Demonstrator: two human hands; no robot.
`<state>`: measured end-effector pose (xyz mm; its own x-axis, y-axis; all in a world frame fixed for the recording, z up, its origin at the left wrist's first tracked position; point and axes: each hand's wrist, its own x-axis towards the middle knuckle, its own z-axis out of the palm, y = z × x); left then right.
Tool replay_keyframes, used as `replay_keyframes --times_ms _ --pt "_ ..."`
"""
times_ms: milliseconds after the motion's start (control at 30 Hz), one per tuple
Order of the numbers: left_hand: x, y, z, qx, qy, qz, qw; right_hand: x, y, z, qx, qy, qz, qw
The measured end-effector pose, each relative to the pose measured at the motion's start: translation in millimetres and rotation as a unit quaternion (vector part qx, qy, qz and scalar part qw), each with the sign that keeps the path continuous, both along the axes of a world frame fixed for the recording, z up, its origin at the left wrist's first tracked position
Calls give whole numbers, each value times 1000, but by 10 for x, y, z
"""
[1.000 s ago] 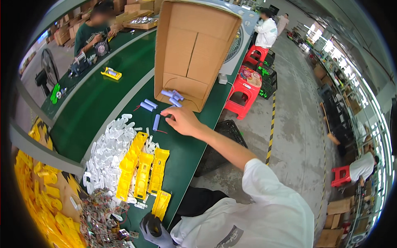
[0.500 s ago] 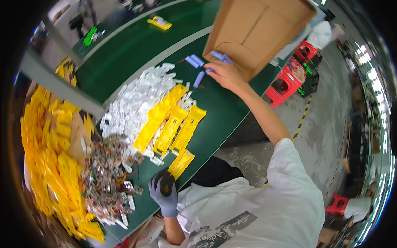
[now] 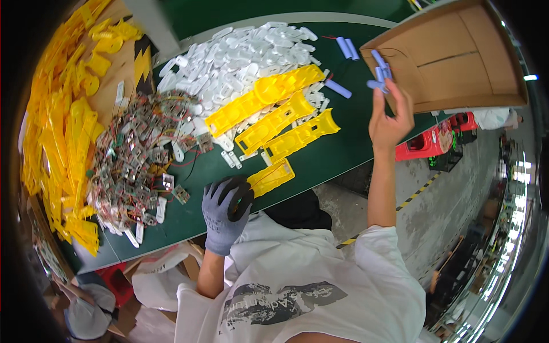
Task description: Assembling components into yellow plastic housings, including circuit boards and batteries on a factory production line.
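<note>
My left hand [image 3: 225,214], in a grey and black work glove, is closed on the end of a yellow plastic housing [image 3: 272,178] near the table's front edge. A red wire lies inside that housing. Bare, my right hand [image 3: 391,119] reaches far right, thumb and finger pinching a purple battery cell [image 3: 374,84] beside the open cardboard box [image 3: 457,57]. More purple cells [image 3: 380,66] lie just beyond its fingertips, and another loose cell [image 3: 338,88] rests to their left. Three longer yellow housings [image 3: 291,123] lie side by side between my hands.
A heap of white plastic parts [image 3: 234,54] is behind the housings. Wired circuit boards [image 3: 137,154] are piled left, beside many yellow parts [image 3: 63,143]. Red stools [image 3: 429,143] stand on the floor at right. Another person [image 3: 88,308] is at lower left.
The view has turned, shifting the table across it. My right hand has drawn its fingers together on a battery cell by the box. My left hand keeps hold of the yellow housing.
</note>
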<state>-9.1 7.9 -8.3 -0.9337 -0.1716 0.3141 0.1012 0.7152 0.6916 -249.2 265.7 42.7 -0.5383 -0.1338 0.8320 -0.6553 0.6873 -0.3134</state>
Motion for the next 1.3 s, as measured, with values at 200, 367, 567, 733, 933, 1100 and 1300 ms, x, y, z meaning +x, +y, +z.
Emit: replay_keyframes --times_ms 200,367,567,733,933,1100,1300 --pt "-4 -25 20 -6 2 -4 1000 982 -396 41 -102 -289 279 910" --pt "-29 -16 45 -3 -3 -13 1000 1459 -739 -311 -339 -558 312 690" --pt "-22 -50 39 3 6 -45 999 1321 -736 -437 -20 -354 238 904" --pt "-35 -52 41 0 14 -43 999 1357 -715 -496 -4 -292 248 924" --pt "-37 -99 74 34 13 -57 998 1386 -760 -546 -38 -337 291 895" --pt "-23 -86 53 39 5 -48 998 1365 -769 -561 -10 -309 327 893" --pt "-3 -65 19 44 -5 -34 998 1302 -699 -509 16 -319 375 870"
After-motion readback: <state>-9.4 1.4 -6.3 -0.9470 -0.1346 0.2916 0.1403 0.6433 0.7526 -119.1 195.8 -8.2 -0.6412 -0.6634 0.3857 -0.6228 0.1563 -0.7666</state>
